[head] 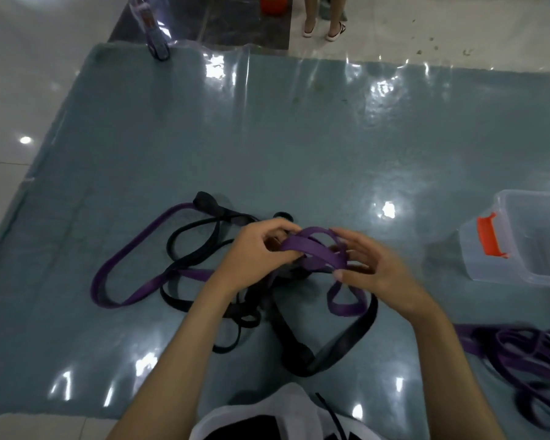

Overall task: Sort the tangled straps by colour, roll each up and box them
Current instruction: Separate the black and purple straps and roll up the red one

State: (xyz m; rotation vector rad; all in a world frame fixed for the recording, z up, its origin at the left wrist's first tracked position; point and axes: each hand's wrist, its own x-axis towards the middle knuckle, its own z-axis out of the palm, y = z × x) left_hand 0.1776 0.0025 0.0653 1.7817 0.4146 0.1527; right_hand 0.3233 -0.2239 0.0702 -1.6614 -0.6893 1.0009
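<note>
Both hands, left hand [254, 252] and right hand [372, 268], pinch the purple strap [315, 249] with curled fingers above the black strap [346, 338] tangle near the mat's [267, 138] near edge.

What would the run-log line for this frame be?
phase: untangling | left hand: grips purple strap | right hand: pinches same strap | black strap: tangled on mat | box: right, open

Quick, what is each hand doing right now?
Left hand: fingers curled, pinching the purple strap.
Right hand: fingers curled round the same purple strap.
</note>
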